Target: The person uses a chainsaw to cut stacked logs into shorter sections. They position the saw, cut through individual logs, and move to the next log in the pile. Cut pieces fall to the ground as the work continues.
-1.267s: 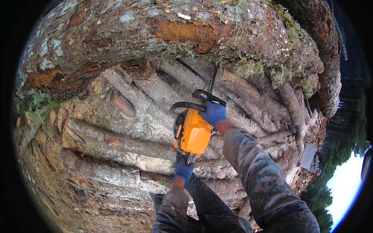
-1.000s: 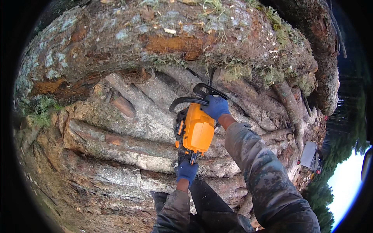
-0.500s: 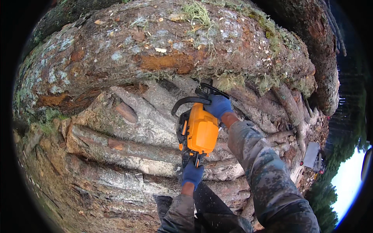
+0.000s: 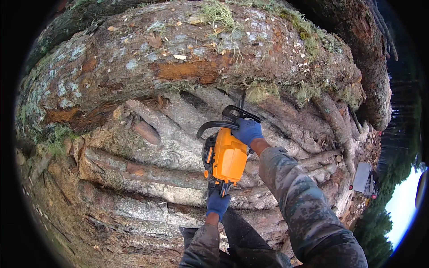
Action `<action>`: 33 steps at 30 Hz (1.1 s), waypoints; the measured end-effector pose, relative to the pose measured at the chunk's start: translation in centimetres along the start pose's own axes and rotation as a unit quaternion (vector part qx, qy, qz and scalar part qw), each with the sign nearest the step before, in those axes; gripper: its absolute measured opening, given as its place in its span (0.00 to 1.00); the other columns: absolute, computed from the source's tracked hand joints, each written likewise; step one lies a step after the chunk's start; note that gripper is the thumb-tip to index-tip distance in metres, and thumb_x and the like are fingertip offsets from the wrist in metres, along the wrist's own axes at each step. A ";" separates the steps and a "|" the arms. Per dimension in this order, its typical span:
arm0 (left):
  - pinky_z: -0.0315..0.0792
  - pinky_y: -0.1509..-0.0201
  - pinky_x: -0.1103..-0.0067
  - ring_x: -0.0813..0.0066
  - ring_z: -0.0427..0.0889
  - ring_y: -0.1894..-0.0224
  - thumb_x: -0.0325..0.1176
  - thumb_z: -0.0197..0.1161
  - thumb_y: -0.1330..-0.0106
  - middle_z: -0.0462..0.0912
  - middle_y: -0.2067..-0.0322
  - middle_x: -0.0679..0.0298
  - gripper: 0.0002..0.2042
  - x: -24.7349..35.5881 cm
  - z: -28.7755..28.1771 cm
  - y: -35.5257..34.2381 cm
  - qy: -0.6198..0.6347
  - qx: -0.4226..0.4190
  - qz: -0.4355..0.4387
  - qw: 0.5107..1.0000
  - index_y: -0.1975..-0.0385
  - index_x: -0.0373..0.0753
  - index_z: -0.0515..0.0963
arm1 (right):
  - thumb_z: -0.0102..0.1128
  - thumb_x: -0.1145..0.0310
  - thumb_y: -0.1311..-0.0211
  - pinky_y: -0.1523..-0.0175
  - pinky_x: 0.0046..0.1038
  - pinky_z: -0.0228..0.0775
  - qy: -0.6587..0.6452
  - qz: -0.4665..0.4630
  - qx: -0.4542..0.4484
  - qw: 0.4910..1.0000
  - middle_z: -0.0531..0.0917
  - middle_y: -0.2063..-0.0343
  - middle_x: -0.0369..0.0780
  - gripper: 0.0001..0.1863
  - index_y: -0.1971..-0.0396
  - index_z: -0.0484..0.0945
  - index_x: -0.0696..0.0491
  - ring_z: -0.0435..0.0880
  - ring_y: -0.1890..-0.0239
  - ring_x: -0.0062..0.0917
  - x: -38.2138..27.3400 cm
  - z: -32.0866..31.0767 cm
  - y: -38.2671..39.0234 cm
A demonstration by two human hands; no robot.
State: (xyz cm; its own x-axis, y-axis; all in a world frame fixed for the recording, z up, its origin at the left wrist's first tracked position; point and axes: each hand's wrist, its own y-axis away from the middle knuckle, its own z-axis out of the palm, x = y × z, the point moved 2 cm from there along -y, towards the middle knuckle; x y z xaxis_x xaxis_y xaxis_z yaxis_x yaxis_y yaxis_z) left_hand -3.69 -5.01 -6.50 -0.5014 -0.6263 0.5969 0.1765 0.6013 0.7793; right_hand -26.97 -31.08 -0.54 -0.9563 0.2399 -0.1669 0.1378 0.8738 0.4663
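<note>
An orange chainsaw [image 4: 230, 158] with black handles is held in both my blue-gloved hands. My right hand [image 4: 247, 131] is closed on its upper handle, while my left hand [image 4: 217, 203] grips the rear handle. The black bar [image 4: 242, 101] points away from me toward the underside of a thick, mossy log [image 4: 187, 53]; its tip is hidden there. Beneath the saw lie several thinner logs [image 4: 143, 167] dusted with pale sawdust.
Another dark log [image 4: 373, 89] lies along the upper right. A grey wheeled cart or machine [image 4: 359, 176], not clearly made out, stands beyond the pile at right among cut pieces, with trees [image 4: 393, 210] behind it.
The view has shifted, lowering the big log in the picture. The saw moved up toward that log until half a second ago, then came slightly back toward me, showing more bar.
</note>
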 end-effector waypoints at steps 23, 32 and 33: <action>0.80 0.54 0.60 0.49 0.90 0.59 0.43 0.72 0.42 0.89 0.65 0.48 0.18 1.7 -6.2 12.3 -0.017 -0.001 0.002 1.000 0.57 0.38 0.86 | 0.65 0.47 0.46 0.44 0.43 0.80 -0.032 -0.020 -0.035 0.999 0.89 0.55 0.50 0.26 0.53 0.87 0.50 0.88 0.50 0.46 -4.4 -2.6 9.2; 0.82 0.53 0.68 0.63 0.92 0.56 0.47 0.75 0.37 0.91 0.61 0.54 0.20 -11.6 -19.5 28.1 -0.091 -0.020 0.065 0.994 0.50 0.43 0.86 | 0.66 0.49 0.47 0.48 0.45 0.79 -0.227 -0.042 -0.087 0.969 0.88 0.59 0.50 0.23 0.56 0.86 0.50 0.87 0.54 0.48 -15.2 -0.4 29.8; 0.82 0.53 0.67 0.59 0.91 0.56 0.48 0.76 0.39 0.91 0.61 0.53 0.20 -12.8 -21.7 30.0 -0.106 -0.016 0.045 0.993 0.51 0.45 0.87 | 0.66 0.49 0.46 0.48 0.46 0.78 -0.242 -0.058 -0.086 0.965 0.88 0.60 0.51 0.23 0.57 0.85 0.51 0.87 0.55 0.48 -17.6 -0.5 32.6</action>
State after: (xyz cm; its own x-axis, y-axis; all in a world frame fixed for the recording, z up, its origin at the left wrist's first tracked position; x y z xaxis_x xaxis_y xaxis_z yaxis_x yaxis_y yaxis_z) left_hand 26.35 10.25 13.38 -0.6484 -0.4514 0.6130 0.2527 0.6320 0.7326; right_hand -5.80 -7.07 18.06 -0.7242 0.3502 -0.5940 -0.0479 0.8338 0.5500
